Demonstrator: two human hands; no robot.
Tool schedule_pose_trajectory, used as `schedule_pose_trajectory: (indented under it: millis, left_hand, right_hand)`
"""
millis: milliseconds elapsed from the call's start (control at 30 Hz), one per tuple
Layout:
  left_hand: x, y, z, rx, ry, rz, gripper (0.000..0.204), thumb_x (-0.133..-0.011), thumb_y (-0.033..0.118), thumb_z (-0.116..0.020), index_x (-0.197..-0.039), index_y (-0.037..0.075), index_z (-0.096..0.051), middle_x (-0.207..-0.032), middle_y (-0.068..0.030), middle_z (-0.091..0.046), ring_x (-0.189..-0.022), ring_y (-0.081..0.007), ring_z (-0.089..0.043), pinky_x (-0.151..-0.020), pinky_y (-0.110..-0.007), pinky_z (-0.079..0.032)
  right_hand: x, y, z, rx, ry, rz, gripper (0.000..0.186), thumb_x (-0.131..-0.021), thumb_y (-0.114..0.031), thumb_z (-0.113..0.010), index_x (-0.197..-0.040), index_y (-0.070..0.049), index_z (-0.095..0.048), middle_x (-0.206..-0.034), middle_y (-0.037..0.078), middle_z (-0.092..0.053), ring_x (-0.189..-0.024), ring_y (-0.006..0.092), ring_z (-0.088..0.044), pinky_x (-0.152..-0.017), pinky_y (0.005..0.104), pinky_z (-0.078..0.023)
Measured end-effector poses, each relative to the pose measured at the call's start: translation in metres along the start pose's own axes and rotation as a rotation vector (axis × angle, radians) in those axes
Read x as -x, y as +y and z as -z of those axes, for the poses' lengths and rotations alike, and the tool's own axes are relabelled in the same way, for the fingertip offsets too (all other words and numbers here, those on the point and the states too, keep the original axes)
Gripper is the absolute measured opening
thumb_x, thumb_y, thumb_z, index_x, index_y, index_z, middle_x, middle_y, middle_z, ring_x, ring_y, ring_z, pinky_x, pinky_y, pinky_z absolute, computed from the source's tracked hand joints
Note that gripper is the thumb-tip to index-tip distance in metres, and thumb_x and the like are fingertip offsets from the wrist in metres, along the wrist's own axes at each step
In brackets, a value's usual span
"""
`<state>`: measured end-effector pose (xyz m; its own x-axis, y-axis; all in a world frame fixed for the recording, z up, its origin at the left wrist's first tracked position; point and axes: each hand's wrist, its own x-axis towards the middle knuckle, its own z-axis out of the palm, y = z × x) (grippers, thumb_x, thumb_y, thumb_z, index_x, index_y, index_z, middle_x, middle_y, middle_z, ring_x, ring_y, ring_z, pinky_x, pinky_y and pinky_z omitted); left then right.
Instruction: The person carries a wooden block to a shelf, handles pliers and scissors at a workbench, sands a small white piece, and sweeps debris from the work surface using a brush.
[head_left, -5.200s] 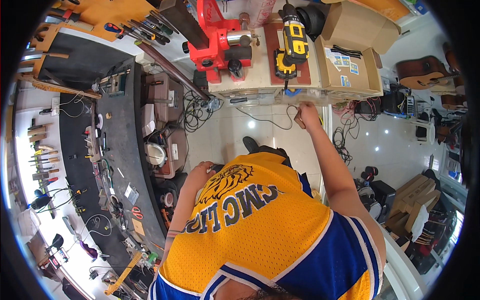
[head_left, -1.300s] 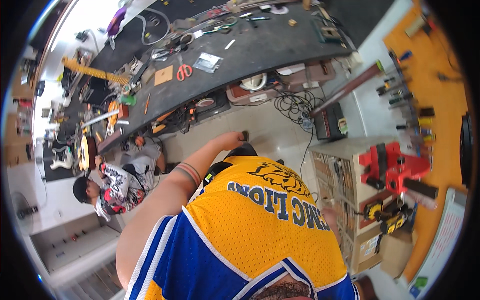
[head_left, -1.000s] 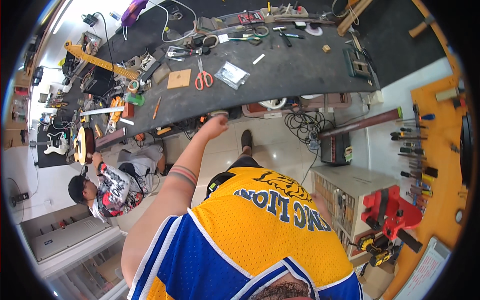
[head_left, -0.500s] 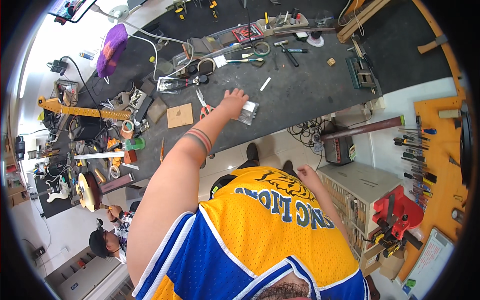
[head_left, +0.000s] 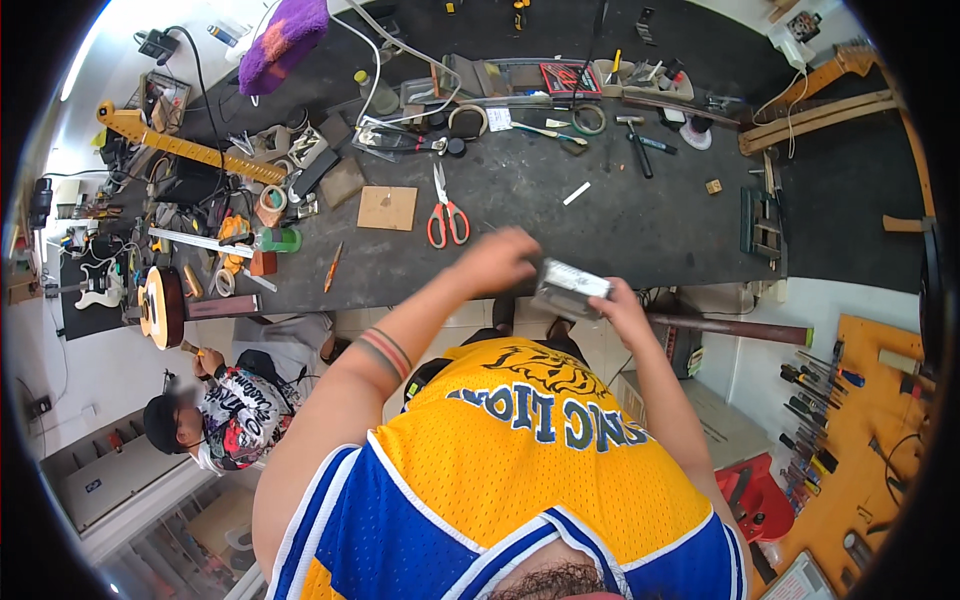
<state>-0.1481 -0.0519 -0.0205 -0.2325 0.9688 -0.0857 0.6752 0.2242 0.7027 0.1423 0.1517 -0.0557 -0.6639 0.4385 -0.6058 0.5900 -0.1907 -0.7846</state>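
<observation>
My left hand (head_left: 497,262) and my right hand (head_left: 616,300) both hold a small clear plastic packet (head_left: 570,286) with dark contents, just in front of the near edge of a dark workbench (head_left: 640,220). The left hand grips its left end, blurred by motion. The right hand's fingers pinch its right end. Red-handled scissors (head_left: 445,210) lie on the bench just beyond my left hand, next to a square brown board (head_left: 387,208).
The bench's far side is crowded with tools, tape rolls, cables and a purple cloth (head_left: 283,40). A guitar neck (head_left: 175,145) lies at the left. Another person (head_left: 225,410) crouches at lower left. An orange tool board (head_left: 850,420) hangs at the right.
My view swung from the drill shelf to the dark bench. My left hand reached out, took the packet off the benchtop and drew it back; my right hand rose and joined it.
</observation>
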Motion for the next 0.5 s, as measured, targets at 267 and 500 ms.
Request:
schedule_pose_trajectory:
  millis: [267,500]
  left_hand:
    - [-0.004,-0.205,0.142,-0.709,0.310,0.556,0.047,-0.100,0.007,-0.061,-0.147,0.012,-0.063,-0.145,-0.0137,-0.064,-0.133,-0.0392,-0.065,-0.099,-0.059,-0.061]
    - [-0.044,-0.208,0.157,-0.884,0.155,0.589,0.034,-0.108,0.016,-0.058,-0.141,0.013,-0.065,-0.146,-0.0080,-0.065,-0.139,-0.0310,-0.063,-0.102,-0.057,-0.058]
  right_hand:
    - [0.002,0.017,0.145,-0.599,0.293,-0.135,0.044,-0.104,-0.020,-0.076,-0.140,-0.001,-0.059,-0.127,0.012,-0.073,-0.115,0.0240,-0.071,-0.097,0.0429,-0.060]
    - [0.111,0.223,0.083,0.191,0.114,-0.419,0.032,-0.103,-0.016,-0.073,-0.132,-0.006,-0.065,-0.110,0.011,-0.076,-0.099,0.0222,-0.075,-0.090,0.0388,-0.061]
